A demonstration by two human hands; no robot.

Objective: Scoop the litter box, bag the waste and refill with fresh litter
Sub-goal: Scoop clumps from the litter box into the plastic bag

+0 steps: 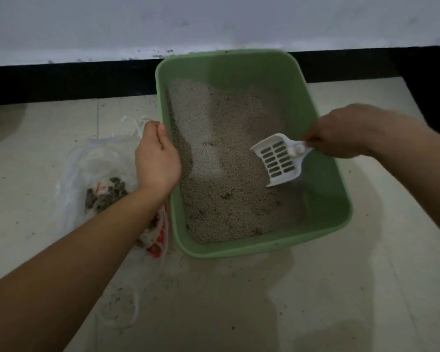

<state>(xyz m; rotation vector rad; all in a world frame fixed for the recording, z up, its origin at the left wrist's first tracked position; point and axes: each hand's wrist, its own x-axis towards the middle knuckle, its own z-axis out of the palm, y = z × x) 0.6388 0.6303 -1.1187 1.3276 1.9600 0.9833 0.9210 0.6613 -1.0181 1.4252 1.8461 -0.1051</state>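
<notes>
A green litter box (323, 224) stands on the tiled floor, tilted, with grey litter (221, 153) heaped toward its left side and bare green bottom showing at the right. My left hand (156, 158) grips the box's left rim. My right hand (338, 138) holds the handle of a white slotted scoop (277, 158), whose blade rests at the edge of the litter. To the left of the box lies a clear plastic bag (87, 168) holding dark clumps of waste (104, 194).
A white wall with a black baseboard (61, 80) runs right behind the box. Loose litter grains are scattered on the pale floor tiles (239, 301) in front. A thin plastic strip of the bag trails on the floor toward me.
</notes>
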